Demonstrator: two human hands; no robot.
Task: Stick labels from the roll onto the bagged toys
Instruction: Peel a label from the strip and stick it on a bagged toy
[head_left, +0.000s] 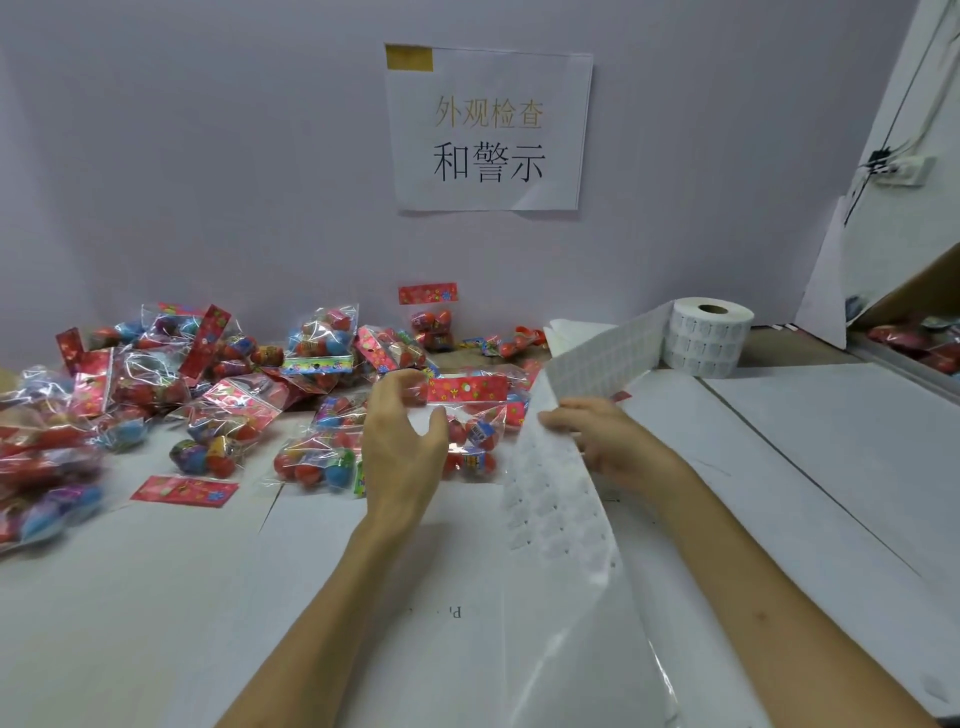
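On the left hand (402, 441): fingers (397, 389) spread and loosely curved, holding nothing, thumb just at the bagged toy (475, 441) in the middle of the counter (156, 597). On the right hand (602, 441): fingers (553, 415) curled at the edge of the label strip (556, 509), seemingly pinching it, thumb hidden behind the paper. Strip fed from the label roll (709, 335), upright at far right, then draped toward the near edge.

Handling, as a judgement: bag light, crinkly and slippery, lumpy over the round toys; best taken by the stiffer red header card (467, 388) and labelled on a flat patch. Strip thin and limp, prone to curl; best held by its edge, clear of the stickers.

Further left, a pile of bagged toys (156, 374), blurred toward the left edge. No telling of labels already stuck on any bag, nor of a peeled label on a fingertip. Print on the labels too small to read. Near end of the strip cut off at the bottom of the view.
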